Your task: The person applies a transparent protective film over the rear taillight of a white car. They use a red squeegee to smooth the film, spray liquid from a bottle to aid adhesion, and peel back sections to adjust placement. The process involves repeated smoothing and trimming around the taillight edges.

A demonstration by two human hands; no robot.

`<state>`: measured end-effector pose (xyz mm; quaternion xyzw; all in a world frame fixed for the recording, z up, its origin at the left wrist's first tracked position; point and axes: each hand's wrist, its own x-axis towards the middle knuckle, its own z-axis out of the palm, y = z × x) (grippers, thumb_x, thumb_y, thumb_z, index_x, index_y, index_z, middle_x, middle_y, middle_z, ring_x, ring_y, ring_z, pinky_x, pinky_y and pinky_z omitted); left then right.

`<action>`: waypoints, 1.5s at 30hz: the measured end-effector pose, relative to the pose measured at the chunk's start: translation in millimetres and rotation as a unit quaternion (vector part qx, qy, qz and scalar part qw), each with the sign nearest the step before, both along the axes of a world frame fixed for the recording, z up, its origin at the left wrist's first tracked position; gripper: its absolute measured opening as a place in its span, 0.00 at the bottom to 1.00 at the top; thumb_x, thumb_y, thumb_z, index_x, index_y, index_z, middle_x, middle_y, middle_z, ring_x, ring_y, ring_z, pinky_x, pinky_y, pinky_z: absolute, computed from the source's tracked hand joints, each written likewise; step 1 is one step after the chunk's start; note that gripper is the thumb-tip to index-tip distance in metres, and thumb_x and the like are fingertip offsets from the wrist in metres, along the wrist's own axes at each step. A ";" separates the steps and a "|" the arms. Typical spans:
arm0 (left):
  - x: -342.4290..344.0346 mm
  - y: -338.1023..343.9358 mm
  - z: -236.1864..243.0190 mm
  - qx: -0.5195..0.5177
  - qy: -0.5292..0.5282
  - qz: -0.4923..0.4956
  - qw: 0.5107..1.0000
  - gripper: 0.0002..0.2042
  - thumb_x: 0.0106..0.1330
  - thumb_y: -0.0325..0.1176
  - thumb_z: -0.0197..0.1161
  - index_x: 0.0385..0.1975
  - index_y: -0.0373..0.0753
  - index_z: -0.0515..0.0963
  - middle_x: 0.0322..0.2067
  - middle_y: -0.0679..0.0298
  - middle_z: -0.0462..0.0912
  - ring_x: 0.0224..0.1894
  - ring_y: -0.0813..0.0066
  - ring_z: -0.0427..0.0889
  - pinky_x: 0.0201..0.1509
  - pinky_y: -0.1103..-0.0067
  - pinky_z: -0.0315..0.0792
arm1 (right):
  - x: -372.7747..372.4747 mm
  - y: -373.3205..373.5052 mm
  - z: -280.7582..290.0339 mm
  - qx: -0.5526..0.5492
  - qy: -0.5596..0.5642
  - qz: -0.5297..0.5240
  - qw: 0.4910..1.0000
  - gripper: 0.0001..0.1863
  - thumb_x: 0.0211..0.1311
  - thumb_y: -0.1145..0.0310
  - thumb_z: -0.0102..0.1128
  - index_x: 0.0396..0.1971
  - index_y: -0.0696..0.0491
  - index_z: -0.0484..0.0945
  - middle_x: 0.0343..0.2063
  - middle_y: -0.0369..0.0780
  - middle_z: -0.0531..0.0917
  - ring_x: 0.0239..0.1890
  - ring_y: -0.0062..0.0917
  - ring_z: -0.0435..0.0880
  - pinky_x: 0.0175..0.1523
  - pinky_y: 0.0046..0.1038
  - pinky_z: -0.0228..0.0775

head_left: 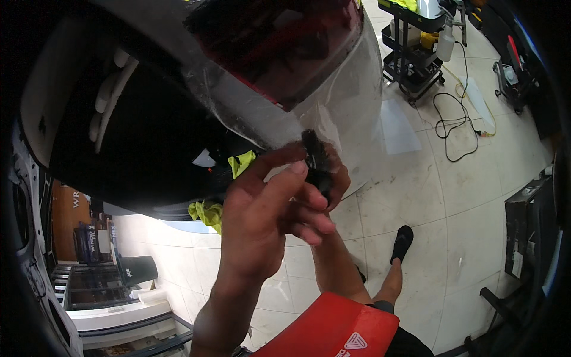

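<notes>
Hands: left [267,208] and right [333,178] gripping black tool [315,160] against film [333,101]; red package [333,327] below wrists.

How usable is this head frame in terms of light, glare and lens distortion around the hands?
Head view: strong fisheye bends the floor tiles and leaves black corners; the clear film over the red lamp carries pale glare; the car's dark opening is underexposed; the left hand is sharp, hiding most of the right hand, both at a small black tool.
</notes>
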<state>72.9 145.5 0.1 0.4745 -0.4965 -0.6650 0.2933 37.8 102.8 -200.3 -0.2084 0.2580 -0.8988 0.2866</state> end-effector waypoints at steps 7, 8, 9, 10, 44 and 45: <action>-11.3 -22.7 -12.2 -0.100 -0.057 0.034 0.993 0.22 0.73 0.38 0.75 0.60 0.32 0.79 0.30 0.66 0.86 0.23 0.83 0.80 0.25 0.85 0.68 | -31.1 38.7 7.5 0.078 0.265 0.015 0.961 0.32 0.47 0.74 0.62 0.58 0.64 0.81 0.47 0.51 0.89 0.51 0.42 0.91 0.60 0.34 0.80; -12.2 -26.5 -19.7 -0.148 -0.096 0.031 0.984 0.23 0.72 0.38 0.76 0.59 0.32 0.80 0.31 0.68 0.86 0.26 0.85 0.79 0.28 0.84 0.68 | -38.9 54.4 3.1 0.091 0.261 0.023 0.961 0.32 0.48 0.75 0.61 0.58 0.64 0.81 0.48 0.51 0.89 0.52 0.41 0.91 0.61 0.33 0.79; -16.5 -32.3 -31.5 -0.193 -0.131 0.022 0.972 0.23 0.70 0.38 0.78 0.59 0.33 0.81 0.33 0.69 0.86 0.29 0.86 0.78 0.32 0.84 0.68 | -50.6 69.5 -7.7 0.109 0.259 0.023 0.960 0.32 0.48 0.75 0.60 0.59 0.64 0.81 0.49 0.51 0.89 0.53 0.41 0.90 0.62 0.32 0.78; -22.0 -36.3 -37.4 -0.238 -0.166 0.015 0.957 0.23 0.69 0.38 0.79 0.58 0.34 0.81 0.34 0.70 0.86 0.32 0.87 0.78 0.35 0.83 0.69 | -63.4 85.2 -17.0 0.127 0.256 0.024 0.958 0.32 0.48 0.76 0.58 0.59 0.64 0.81 0.50 0.51 0.89 0.54 0.40 0.90 0.64 0.32 0.77; -66.7 25.5 -125.4 -0.178 -0.156 0.361 0.902 0.14 0.63 0.24 0.79 0.45 0.36 0.83 0.53 0.57 0.86 0.56 0.66 0.84 0.65 0.65 0.77 | -707.6 -290.5 -150.2 0.441 0.555 -0.351 0.612 0.51 0.61 0.53 0.82 0.76 0.65 0.67 0.68 0.59 0.75 0.67 0.50 0.77 0.72 0.45 0.70; -64.7 35.4 -121.9 -0.171 -0.143 0.368 0.903 0.13 0.61 0.22 0.80 0.42 0.36 0.84 0.51 0.57 0.87 0.54 0.67 0.85 0.63 0.66 0.78 | -633.0 -247.8 -137.0 0.386 0.519 -0.249 0.721 0.43 0.64 0.60 0.77 0.73 0.64 0.69 0.65 0.55 0.77 0.66 0.44 0.77 0.72 0.43 0.70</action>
